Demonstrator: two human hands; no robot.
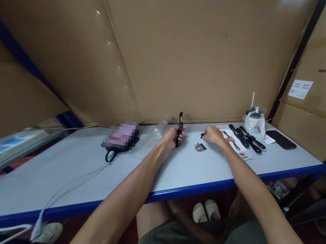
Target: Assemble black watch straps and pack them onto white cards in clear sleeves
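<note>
My left hand (171, 135) is closed around a black spokeshave (181, 119), held upright above the table with its handles pointing up and down. To the right, my right hand (213, 134) pinches a small black part (202, 135) between its fingertips. Just below that hand, a flat grey metal blade (200, 148) lies on the table, and tiny metal pieces (196, 144) lie by it, too small to make out. Several more black spokeshaves (247, 138) rest to the right of my right hand, beside a printed sheet (232, 140) with a picture of an orange tool.
A blue-edged grey table (79, 174) stands before a cardboard wall (178, 49). On its right are a black phone (281, 139) and a plastic-wrapped cup (253, 118). Toward the left lie a clear plastic bag (149, 138), a dark pouch (118, 148) and a white cable (61, 186).
</note>
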